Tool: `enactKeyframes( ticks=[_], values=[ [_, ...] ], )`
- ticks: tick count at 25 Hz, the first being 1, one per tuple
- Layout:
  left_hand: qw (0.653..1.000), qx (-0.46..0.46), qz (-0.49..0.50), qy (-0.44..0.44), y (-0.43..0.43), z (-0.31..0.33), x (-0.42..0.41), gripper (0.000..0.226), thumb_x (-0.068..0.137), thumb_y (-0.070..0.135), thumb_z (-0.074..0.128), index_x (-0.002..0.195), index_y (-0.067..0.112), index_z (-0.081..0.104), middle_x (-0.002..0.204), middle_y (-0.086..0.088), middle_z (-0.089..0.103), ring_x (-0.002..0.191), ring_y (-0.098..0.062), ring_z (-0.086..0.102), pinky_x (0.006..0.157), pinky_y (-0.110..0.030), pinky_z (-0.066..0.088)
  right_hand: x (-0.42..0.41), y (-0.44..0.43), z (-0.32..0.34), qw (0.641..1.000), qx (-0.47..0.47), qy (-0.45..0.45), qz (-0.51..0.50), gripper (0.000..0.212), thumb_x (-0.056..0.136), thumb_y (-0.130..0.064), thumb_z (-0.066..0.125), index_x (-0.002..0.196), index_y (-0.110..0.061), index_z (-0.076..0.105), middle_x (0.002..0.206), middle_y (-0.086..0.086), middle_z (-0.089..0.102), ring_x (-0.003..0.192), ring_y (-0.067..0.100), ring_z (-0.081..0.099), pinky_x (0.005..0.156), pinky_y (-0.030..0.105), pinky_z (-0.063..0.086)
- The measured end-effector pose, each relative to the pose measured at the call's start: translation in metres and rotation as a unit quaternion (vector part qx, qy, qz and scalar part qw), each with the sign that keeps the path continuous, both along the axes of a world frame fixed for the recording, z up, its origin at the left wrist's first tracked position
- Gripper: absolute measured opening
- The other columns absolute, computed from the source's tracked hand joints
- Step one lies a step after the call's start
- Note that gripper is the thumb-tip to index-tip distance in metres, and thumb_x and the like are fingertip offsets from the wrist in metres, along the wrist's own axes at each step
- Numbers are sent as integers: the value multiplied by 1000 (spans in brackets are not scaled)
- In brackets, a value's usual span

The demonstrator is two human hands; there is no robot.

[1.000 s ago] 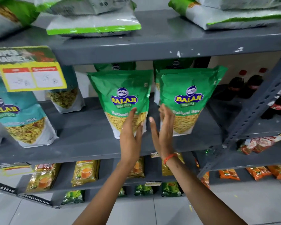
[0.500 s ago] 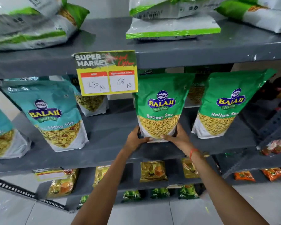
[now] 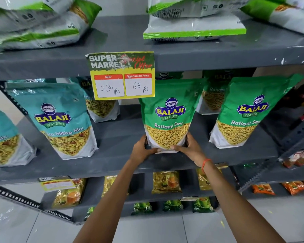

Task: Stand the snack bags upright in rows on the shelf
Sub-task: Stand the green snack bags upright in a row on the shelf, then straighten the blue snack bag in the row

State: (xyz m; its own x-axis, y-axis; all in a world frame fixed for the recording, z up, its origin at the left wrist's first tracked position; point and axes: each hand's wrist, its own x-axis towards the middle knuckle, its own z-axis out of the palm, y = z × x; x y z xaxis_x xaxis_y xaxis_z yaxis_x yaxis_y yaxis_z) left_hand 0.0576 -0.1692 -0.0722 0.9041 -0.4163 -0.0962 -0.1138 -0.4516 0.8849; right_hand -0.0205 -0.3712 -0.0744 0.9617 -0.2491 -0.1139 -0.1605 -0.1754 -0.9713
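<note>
A green Ratlami Sev bag (image 3: 168, 116) stands upright on the grey middle shelf (image 3: 116, 160). My left hand (image 3: 142, 149) grips its lower left corner and my right hand (image 3: 188, 148) grips its lower right corner. A second green Ratlami Sev bag (image 3: 247, 113) stands to its right, with another green bag (image 3: 214, 97) behind between them. To the left stand a teal Khatta Mitha Mix bag (image 3: 60, 120), a partly cut-off teal bag (image 3: 3, 142) and one more bag (image 3: 102, 107) further back.
A yellow price tag (image 3: 122, 76) hangs from the upper shelf edge. White-and-green bags (image 3: 193, 23) lie flat on the top shelf. Lower shelves hold small yellow packets (image 3: 166, 182) and green packets (image 3: 172, 206). A perforated metal upright (image 3: 298, 135) stands at right.
My hands dropped from the fronts of two green bags to the bottom corners of the left one and hold it. The view swung left.
</note>
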Motion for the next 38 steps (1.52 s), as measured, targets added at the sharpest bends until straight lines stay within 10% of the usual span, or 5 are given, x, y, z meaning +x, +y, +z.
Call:
enactKeyframes(
  ticks=[12, 16, 24, 31, 38],
  values=[
    [1000, 2, 13, 27, 1, 19, -20, 94, 68, 33, 80, 142, 15, 24, 146, -5, 42, 132, -25, 43, 102, -36, 41, -16, 20, 29, 998, 4, -33, -59, 97, 70, -39, 77, 145, -21, 18, 141, -1, 42, 135, 19, 36, 102, 29, 35],
    [992, -8, 43, -114, 17, 45, -37, 94, 84, 37, 62, 149, 18, -3, 160, 1, 4, 145, -16, 15, 116, -38, 25, -24, 80, 44, 940, -112, -218, -238, 95, 81, -59, 53, 149, -16, 3, 161, 6, 10, 148, 17, 10, 120, 37, 15],
    [917, -56, 142, -369, 122, 80, -18, 65, 97, 36, 32, 148, 9, 2, 158, -3, -3, 147, -8, 0, 121, -44, 11, 31, 234, 71, 916, -174, -346, -102, 56, 97, -17, 39, 147, -5, 14, 156, 5, 16, 148, 21, 13, 119, 46, 19],
    [927, -27, 210, -309, 249, 56, 37, 82, 90, 56, 31, 148, 12, -7, 160, -7, -6, 148, -15, -4, 121, -33, 0, 85, 327, 51, 939, -173, -279, -99, 67, 95, -31, 44, 148, -9, 10, 157, 5, 14, 147, 18, 12, 120, 27, 13],
    [993, -59, 96, -21, 303, 3, 75, 102, 60, 49, 79, 140, 15, 26, 144, -9, 44, 133, -25, 43, 106, -43, 41, 97, 321, 3, 998, -28, -54, 18, 83, 67, -41, 79, 134, -24, 33, 135, 0, 51, 124, 19, 50, 89, 26, 46]
  ],
)
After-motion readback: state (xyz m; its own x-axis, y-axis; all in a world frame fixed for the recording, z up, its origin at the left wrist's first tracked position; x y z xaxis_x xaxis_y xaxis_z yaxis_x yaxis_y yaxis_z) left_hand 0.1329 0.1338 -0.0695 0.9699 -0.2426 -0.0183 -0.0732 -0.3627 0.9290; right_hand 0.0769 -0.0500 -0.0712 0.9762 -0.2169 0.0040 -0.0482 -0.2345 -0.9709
